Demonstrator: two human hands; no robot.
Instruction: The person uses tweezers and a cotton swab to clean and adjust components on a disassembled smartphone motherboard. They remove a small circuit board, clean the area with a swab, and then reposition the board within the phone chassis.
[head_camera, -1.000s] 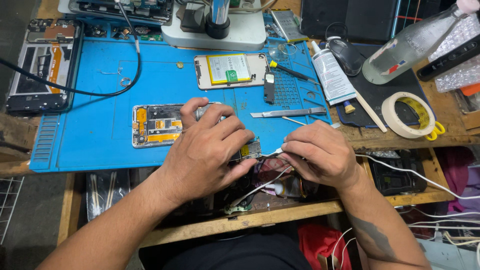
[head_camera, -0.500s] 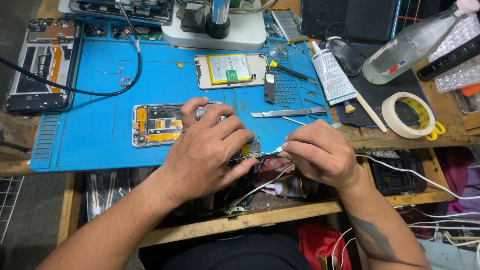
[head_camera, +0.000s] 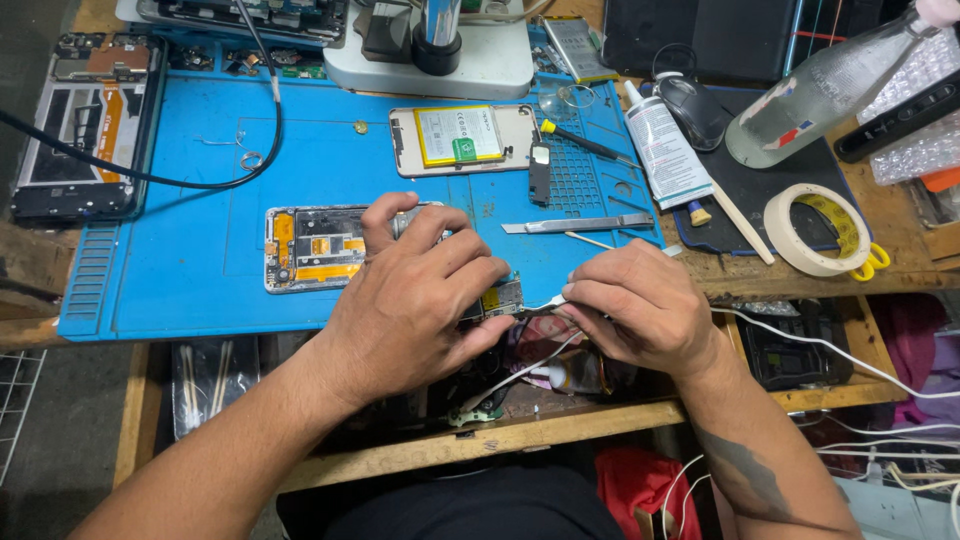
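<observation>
View from above a repair bench. The left hand (head_camera: 415, 300) pinches a small circuit board (head_camera: 503, 298) by its edge, fingers pressed together on it, holding it just over the near edge of the blue work mat (head_camera: 200, 290), probably to steady it. The right hand (head_camera: 635, 310) grips a thin metal tool (head_camera: 548, 303), fingers closed around it, its tip meeting the board's right end. An opened phone frame (head_camera: 310, 247) lies on the mat just behind the left hand, within easy reach. Farther back lie a second phone with its battery showing (head_camera: 460, 138), a flat metal pry tool (head_camera: 580, 225) and a screwdriver (head_camera: 585, 143). A roll of tape (head_camera: 815, 230) sits off the mat to the right.
</observation>
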